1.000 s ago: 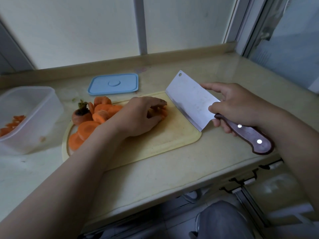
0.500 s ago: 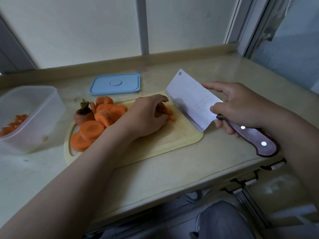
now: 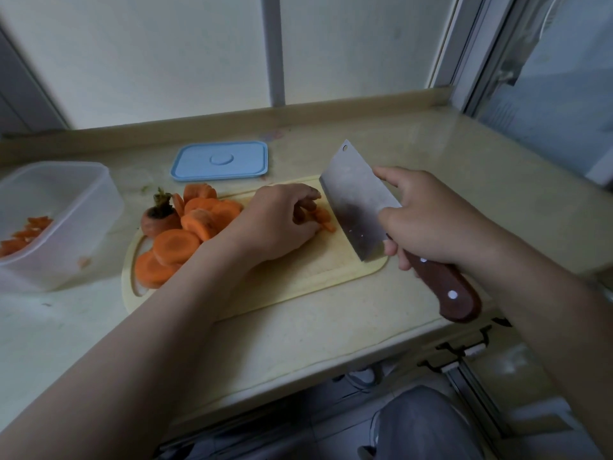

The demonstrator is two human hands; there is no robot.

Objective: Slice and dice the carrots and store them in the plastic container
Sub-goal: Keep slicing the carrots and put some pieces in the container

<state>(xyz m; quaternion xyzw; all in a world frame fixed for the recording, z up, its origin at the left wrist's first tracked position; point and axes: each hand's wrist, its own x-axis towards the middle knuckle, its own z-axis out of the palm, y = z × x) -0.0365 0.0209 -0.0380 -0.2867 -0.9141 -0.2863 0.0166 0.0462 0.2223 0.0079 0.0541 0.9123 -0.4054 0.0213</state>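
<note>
The cut carrot pieces (image 3: 324, 220) lie on the right half of the cutting board (image 3: 298, 283), partly covered by the left hand (image 3: 278, 224), whose fingers are curled down over them and pin them to the board. Just to the right of these pieces stands the blade of the cleaver (image 3: 356, 200), tilted, with its cutting edge facing the pieces; whether the edge touches the board cannot be determined. The right hand (image 3: 431, 220) grasps the cleaver at the junction of blade and wooden handle, fingers wrapped round the handle and the forefinger laid along the top of the blade. On the left half of the board sits a pile of round carrot slices (image 3: 185, 234), overlapping one another, and at the board's far left corner the carrot top (image 3: 159, 217) with its green stub, touching the slices. The plastic container (image 3: 83, 207) stands on the countertop (image 3: 331, 327) to the left of the board, near it but apart, uncovered, with some diced carrot (image 3: 26, 232) in its bottom. A blue lid (image 3: 220, 160) lies flat on the countertop just beyond the board's far edge. A raised ledge and a frosted window run behind the counter. Below the counter's near edge, a knee in grey fabric (image 3: 421, 423) is visible.
</note>
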